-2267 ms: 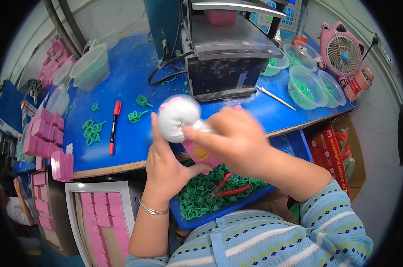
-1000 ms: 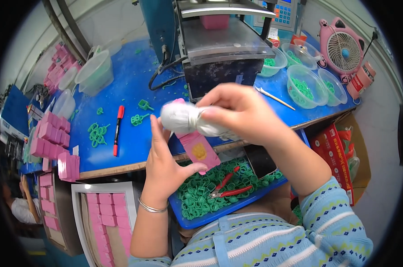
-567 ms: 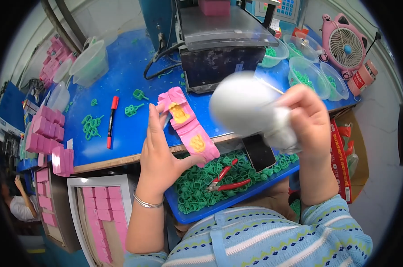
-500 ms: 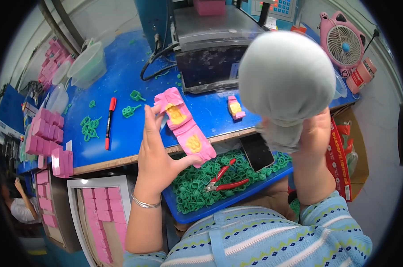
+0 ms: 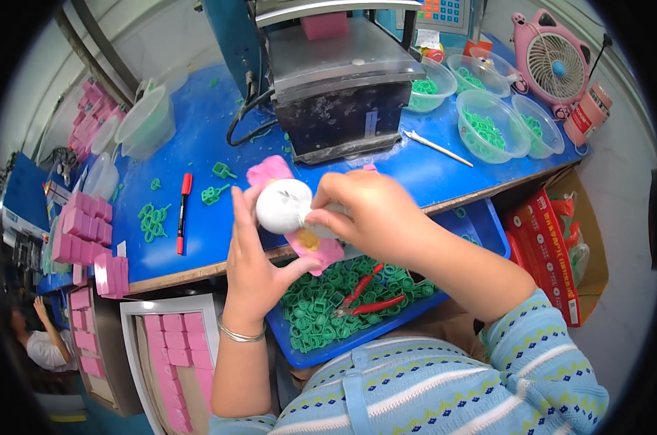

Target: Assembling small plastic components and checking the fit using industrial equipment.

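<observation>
My left hand (image 5: 252, 268) holds a pink rubber mold (image 5: 324, 255), opened out flat, between its thumb at the near end and its fingers at the left edge. Yellow hollows show in the mold, partly covered now. A round white cloth bag (image 5: 281, 206), bunched at its neck, is pinched in my right hand (image 5: 375, 214) just over the mold; whether it touches cannot be told. Below the hands, a blue tray (image 5: 328, 354) is heaped with small green ring-like pieces (image 5: 310, 312). Cutting pliers with red handles (image 5: 378, 306) lie on the heap.
A black press machine (image 5: 343, 119) stands at the back. Clear plastic bowls (image 5: 492, 141) with green pieces and a thin pointed tool (image 5: 439, 148) are to its right, near a pink fan (image 5: 557, 69). A marker (image 5: 183, 214) lies left; pink blocks (image 5: 85, 225) are stacked at far left.
My right hand has brought the white bag down and left from close to the camera to over the mold. The bowls and thin tool have come into sight. My left hand keeps the mold.
</observation>
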The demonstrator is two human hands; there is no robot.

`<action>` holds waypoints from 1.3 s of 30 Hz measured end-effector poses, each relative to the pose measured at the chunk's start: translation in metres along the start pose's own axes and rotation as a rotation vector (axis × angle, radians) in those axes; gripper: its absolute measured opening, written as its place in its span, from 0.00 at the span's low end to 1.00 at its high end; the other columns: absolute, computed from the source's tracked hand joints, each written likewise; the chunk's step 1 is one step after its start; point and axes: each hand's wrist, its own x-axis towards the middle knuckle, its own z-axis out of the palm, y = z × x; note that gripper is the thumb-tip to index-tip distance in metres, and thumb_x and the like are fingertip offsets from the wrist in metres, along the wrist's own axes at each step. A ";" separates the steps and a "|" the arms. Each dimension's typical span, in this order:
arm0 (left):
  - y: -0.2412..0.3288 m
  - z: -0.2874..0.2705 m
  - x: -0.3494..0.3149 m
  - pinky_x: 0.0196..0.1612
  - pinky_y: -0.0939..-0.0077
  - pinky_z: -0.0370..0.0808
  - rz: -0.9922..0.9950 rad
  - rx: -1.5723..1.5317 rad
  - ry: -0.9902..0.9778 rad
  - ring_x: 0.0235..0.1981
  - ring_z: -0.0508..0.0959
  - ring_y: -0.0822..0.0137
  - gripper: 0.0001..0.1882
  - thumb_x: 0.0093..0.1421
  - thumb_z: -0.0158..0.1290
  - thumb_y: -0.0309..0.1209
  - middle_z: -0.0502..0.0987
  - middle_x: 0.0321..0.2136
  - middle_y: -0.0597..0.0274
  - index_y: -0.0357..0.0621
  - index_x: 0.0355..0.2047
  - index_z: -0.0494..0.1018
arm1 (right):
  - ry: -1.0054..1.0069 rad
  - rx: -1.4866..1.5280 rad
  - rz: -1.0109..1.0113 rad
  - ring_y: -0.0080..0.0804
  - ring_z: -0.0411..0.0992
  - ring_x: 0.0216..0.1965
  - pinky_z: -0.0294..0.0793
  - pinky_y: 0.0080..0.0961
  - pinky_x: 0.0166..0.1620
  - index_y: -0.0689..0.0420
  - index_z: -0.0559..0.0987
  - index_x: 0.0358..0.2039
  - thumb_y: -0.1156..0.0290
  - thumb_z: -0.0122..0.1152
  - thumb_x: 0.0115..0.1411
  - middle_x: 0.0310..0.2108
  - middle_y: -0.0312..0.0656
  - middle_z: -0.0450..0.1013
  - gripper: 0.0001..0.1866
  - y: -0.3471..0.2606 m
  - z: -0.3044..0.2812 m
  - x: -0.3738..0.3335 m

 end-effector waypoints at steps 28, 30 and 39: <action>0.036 0.015 0.013 0.50 0.59 0.69 0.232 0.468 0.140 0.48 0.69 0.44 0.18 0.45 0.53 0.17 0.63 0.51 0.41 0.33 0.39 0.68 | 0.086 -0.295 0.002 0.47 0.65 0.48 0.65 0.37 0.51 0.63 0.68 0.50 0.72 0.65 0.43 0.48 0.51 0.66 0.31 0.041 -0.031 -0.037; 0.040 0.020 0.005 0.52 0.60 0.66 0.101 0.469 0.203 0.51 0.67 0.47 0.21 0.46 0.50 0.16 0.63 0.52 0.41 0.35 0.42 0.65 | 0.076 -0.348 0.029 0.47 0.65 0.48 0.65 0.37 0.51 0.63 0.67 0.52 0.72 0.67 0.42 0.47 0.51 0.67 0.34 0.050 -0.030 -0.032; 0.053 0.027 -0.010 0.60 0.53 0.53 0.059 0.513 0.072 0.60 0.54 0.41 0.32 0.45 0.57 0.21 0.51 0.59 0.37 0.40 0.51 0.59 | 0.144 0.194 -0.064 0.44 0.66 0.42 0.66 0.35 0.48 0.61 0.62 0.54 0.72 0.67 0.42 0.38 0.47 0.67 0.38 0.027 -0.032 -0.048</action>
